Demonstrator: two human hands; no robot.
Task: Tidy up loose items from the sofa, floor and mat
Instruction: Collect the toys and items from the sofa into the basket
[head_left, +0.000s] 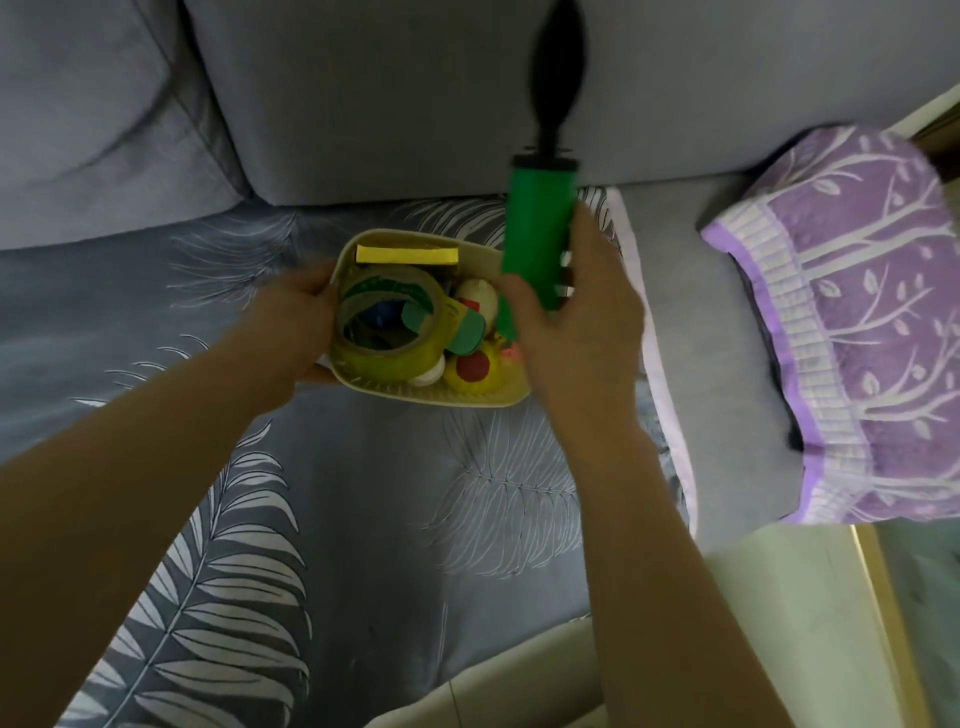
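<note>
A cream basket (415, 400) sits on the sofa seat, on a grey cover printed with leaves. Inside lie a roll of tape (387, 322), a yellow sponge (407, 254), a yellow ball with a red spot (472, 371) and other small toys. My left hand (291, 322) grips the basket's left rim. My right hand (571, 317) holds a green hand pump (537, 228) upright over the basket's right side, its black handle (556, 67) pointing up and away.
A purple patterned cushion (852, 322) lies on the sofa to the right. Grey back cushions (363, 98) stand behind the basket. The leaf-print cover (363, 493) hangs over the seat's front edge, with pale floor (753, 597) below right.
</note>
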